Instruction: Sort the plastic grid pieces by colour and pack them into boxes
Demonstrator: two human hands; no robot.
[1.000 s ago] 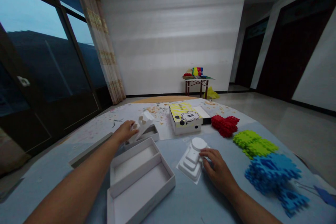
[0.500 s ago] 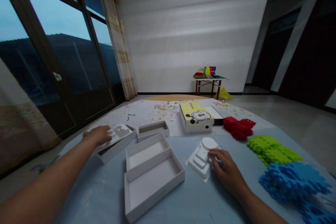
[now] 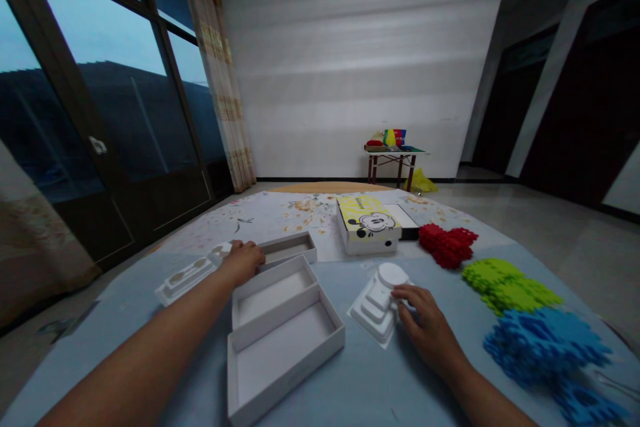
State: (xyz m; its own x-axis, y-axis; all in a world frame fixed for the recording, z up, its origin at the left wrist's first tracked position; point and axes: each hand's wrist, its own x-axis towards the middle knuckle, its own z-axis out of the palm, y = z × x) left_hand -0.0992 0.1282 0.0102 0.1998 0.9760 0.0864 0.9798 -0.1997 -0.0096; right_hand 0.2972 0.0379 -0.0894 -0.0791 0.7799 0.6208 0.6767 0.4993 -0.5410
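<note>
My left hand, fingers curled downward, is at the left end of a shallow white box; my hand hides the contact. Left of that forearm lies a white moulded plastic tray with rounded recesses. My right hand pinches the right edge of a second white plastic tray, which has a round raised part and lies on the table. Between my arms stand two joined open white boxes, a smaller one behind a larger one. Both look bare inside.
A yellow-and-white cartoon box stands farther back, beside a black-edged white box. Red, green and blue piles of notched pieces line the right side. The cloth-covered table has a rounded far edge.
My left hand has let go of the left tray and moved right. The box that was under that tray no longer shows there. My right hand stays at its tray; the view shifts slightly.
</note>
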